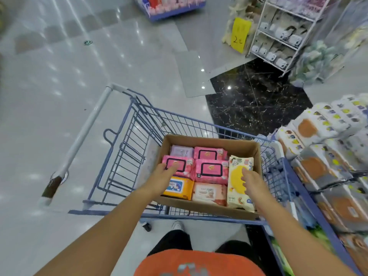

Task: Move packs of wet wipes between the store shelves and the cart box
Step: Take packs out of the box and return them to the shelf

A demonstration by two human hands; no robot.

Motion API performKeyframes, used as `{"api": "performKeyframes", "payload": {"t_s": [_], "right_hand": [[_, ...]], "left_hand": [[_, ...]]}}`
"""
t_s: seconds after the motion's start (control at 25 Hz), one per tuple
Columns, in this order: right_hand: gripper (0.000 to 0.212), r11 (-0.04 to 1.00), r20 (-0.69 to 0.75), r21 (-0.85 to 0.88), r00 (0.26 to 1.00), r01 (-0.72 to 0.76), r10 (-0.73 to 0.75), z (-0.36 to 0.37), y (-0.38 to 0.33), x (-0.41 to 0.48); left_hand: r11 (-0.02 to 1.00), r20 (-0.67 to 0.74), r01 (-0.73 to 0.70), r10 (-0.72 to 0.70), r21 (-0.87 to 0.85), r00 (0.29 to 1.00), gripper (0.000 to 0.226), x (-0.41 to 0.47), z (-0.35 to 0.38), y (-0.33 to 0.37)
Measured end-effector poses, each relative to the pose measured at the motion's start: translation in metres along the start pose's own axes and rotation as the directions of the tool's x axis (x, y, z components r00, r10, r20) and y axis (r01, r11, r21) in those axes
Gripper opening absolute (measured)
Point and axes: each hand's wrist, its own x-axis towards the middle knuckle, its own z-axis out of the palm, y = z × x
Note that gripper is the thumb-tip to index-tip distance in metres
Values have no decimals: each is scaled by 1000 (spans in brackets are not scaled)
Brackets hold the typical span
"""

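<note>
Evidently the packs are soft, film-wrapped pillows: light to moderate in weight because the wipes are wet, pliant under pressure, and probably a little slick on the glossy wrap. A hold across the short sides, thumb against fingers, looks safer than pinching the flip lid or the label flap.

They lie flat in the cardboard box [207,211] that sits in the blue wire cart [127,148]. The left hand [162,175] rests with fingers spread and relaxed on the near-left pink pack [180,163], grasping nothing. The right hand [252,179] lies just as loosely on the long cream-and-yellow pack [238,170] at the box's right side. An orange pack with a blue label [178,187] and a peach pack [209,193] fill the near row, with a lilac pack [182,150] at the far left.

Print on the packs is too small to read. A yellow sign [240,34] by the far white rack [284,32] shows a handwritten "2" and a mark resembling a euro sign. More packs crowd the store shelves [328,148] on the right.
</note>
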Motion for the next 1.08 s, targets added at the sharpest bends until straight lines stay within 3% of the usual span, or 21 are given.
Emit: {"api": "performKeyframes", "payload": {"t_s": [0.16,0.24,0.32,0.44,0.56,0.6,0.72,0.84,0.96,1.08], "right_hand": [[62,981,-57,-12,980,-194,193,34,21,17],[64,965,-96,2,960,-262,261,41,34,27],[63,956,-239,-42,932,-289,271,41,44,40],[47,946,-383,-52,882,-320,277,33,53,56],[39,911,-208,22,889,-412,407,23,49,75],[40,900,-136,36,890,-435,436,20,50,82],[48,880,-3,90,884,-466,468,16,58,100],[49,875,24,87,879,-476,476,19,62,115],[47,850,46,208,873,-484,486,28,64,118],[46,848,39,296,892,-441,450,29,71,116]], "left_hand": [[988,94,108,-118,107,989,72,48,-5,-17],[970,135,160,-186,181,973,78,69,-1,-31],[950,125,201,-236,241,964,84,92,5,-46],[907,77,237,-280,348,957,75,118,18,-66],[864,32,309,-349,398,937,29,138,25,-77],[858,26,339,-378,385,925,31,143,24,-78],[863,-26,417,-428,283,903,78,165,24,-94],[861,-50,483,-482,160,875,58,175,28,-103],[835,12,529,-536,153,844,55,175,34,-115],[855,38,500,-509,137,860,50,176,29,-113]]}}
